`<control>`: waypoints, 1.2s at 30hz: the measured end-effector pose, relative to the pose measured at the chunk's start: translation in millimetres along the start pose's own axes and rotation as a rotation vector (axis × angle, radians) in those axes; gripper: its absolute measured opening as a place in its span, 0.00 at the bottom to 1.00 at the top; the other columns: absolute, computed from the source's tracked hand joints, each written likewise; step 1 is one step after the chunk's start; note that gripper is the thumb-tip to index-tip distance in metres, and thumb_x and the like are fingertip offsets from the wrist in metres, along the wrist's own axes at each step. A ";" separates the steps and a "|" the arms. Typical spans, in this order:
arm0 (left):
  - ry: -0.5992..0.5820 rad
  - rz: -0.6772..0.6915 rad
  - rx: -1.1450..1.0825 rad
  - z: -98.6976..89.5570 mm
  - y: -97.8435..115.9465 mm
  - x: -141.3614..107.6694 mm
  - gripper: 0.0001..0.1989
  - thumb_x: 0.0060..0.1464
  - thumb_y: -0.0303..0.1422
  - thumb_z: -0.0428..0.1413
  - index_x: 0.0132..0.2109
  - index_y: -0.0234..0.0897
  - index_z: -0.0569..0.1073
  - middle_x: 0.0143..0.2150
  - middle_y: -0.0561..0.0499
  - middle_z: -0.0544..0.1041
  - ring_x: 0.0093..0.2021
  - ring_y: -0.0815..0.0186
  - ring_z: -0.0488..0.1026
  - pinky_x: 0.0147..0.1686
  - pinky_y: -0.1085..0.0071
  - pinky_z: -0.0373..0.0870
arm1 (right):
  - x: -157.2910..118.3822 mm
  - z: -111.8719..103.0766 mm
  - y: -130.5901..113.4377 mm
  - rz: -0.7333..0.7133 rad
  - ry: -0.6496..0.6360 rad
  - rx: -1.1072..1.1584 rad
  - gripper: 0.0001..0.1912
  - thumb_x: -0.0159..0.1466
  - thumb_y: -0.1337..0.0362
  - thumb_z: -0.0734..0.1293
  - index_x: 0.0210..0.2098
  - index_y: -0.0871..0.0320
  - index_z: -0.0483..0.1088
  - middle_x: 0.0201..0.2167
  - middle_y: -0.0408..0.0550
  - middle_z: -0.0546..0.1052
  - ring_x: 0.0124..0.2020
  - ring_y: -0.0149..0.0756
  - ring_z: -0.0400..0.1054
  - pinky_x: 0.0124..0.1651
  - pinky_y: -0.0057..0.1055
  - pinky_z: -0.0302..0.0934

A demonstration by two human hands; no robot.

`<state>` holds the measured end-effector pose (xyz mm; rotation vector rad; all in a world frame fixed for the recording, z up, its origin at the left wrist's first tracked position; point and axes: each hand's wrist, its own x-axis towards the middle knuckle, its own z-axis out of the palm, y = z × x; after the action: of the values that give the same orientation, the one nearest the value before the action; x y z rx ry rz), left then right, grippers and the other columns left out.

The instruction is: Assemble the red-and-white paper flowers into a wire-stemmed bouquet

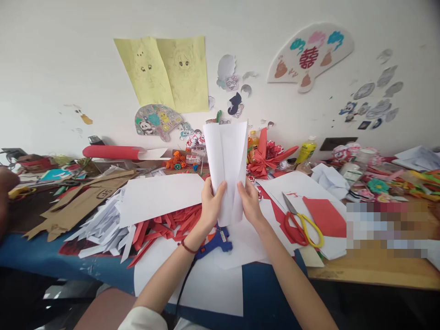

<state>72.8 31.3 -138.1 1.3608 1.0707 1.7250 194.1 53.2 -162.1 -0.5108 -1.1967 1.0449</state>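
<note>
Both hands hold up a sheet of white paper (227, 169), its two sides curled inward toward me, above the middle of the table. My left hand (212, 201) grips the lower left edge, thumb on the front face. On the lower right edge, my right hand (250, 199) is closed in the same way. A blue glue gun (218, 243) lies just below the paper, on white sheets (213, 284). Left of my left hand are a pile of folded red paper strips (165, 224) and another flat white sheet (161, 197).
Scissors with red and yellow handles (302, 224) lie to the right, by red paper (325, 215). Folded white strips (103, 229) and torn cardboard (79, 201) are on the left. Bottles, a red roll (112, 152) and paper flowers line the wall. Part of a person's hand (5, 192) shows at far left.
</note>
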 end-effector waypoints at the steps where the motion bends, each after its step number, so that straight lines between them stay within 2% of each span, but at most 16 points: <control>1: 0.017 -0.001 0.005 2.5 -1.2 -1.1 0.15 0.58 0.41 0.59 0.47 0.37 0.70 0.44 0.48 0.76 0.44 0.62 0.72 0.42 0.69 0.69 | -0.9 2.0 1.7 -0.006 0.016 0.000 0.16 0.68 0.54 0.66 0.52 0.54 0.70 0.55 0.50 0.74 0.55 0.44 0.70 0.56 0.38 0.67; 7: 0.087 -0.011 0.033 11.6 -4.8 -3.5 0.13 0.59 0.41 0.58 0.43 0.37 0.70 0.40 0.50 0.74 0.40 0.65 0.72 0.39 0.71 0.69 | -7.9 13.1 5.5 -0.011 0.166 -0.046 0.16 0.68 0.54 0.67 0.50 0.55 0.68 0.52 0.51 0.75 0.51 0.41 0.72 0.51 0.35 0.69; 13: 0.114 -0.041 0.029 18.6 -7.9 -5.3 0.14 0.58 0.43 0.59 0.44 0.37 0.71 0.41 0.49 0.76 0.40 0.63 0.74 0.39 0.70 0.69 | -15.1 17.9 7.7 0.007 0.280 -0.182 0.18 0.67 0.51 0.66 0.50 0.56 0.68 0.48 0.52 0.76 0.47 0.42 0.73 0.48 0.36 0.68; 17: 0.163 -0.051 0.011 22.8 -8.6 -8.2 0.15 0.58 0.45 0.58 0.43 0.38 0.71 0.40 0.49 0.77 0.40 0.63 0.74 0.39 0.70 0.69 | -18.5 18.7 7.3 0.023 0.330 -0.221 0.21 0.67 0.49 0.65 0.51 0.57 0.69 0.45 0.52 0.77 0.44 0.42 0.73 0.47 0.36 0.67; 22: 0.158 -0.038 0.006 26.5 -5.1 -10.5 0.15 0.58 0.45 0.58 0.42 0.37 0.72 0.40 0.49 0.77 0.38 0.65 0.73 0.37 0.71 0.69 | -19.5 19.9 3.2 -0.018 0.385 -0.302 0.19 0.67 0.49 0.64 0.47 0.57 0.69 0.44 0.53 0.77 0.44 0.43 0.72 0.47 0.36 0.67; 26: 0.131 -0.043 0.028 27.2 -2.7 -11.1 0.16 0.57 0.45 0.59 0.42 0.37 0.73 0.40 0.48 0.78 0.39 0.63 0.74 0.37 0.71 0.69 | -18.9 18.9 -0.2 -0.062 0.414 -0.357 0.17 0.68 0.50 0.64 0.47 0.57 0.70 0.45 0.53 0.78 0.46 0.44 0.72 0.49 0.36 0.66; 32: 0.055 -0.053 0.081 25.9 -2.5 -14.0 0.17 0.52 0.45 0.63 0.40 0.35 0.75 0.37 0.48 0.79 0.37 0.61 0.75 0.35 0.70 0.69 | -17.2 15.3 -0.5 -0.081 0.447 -0.403 0.18 0.67 0.49 0.64 0.46 0.57 0.70 0.44 0.52 0.78 0.44 0.43 0.72 0.48 0.36 0.66; 36: 0.070 -0.051 0.071 23.8 0.0 -12.5 0.17 0.52 0.44 0.64 0.39 0.33 0.76 0.36 0.47 0.80 0.36 0.61 0.75 0.34 0.70 0.70 | -16.7 13.6 -1.8 -0.095 0.374 -0.354 0.18 0.67 0.50 0.66 0.47 0.57 0.70 0.47 0.53 0.77 0.47 0.43 0.72 0.50 0.37 0.67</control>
<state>98.7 24.8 -140.6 1.3131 1.2054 1.7236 182.1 35.4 -164.6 -0.8759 -1.0594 0.6204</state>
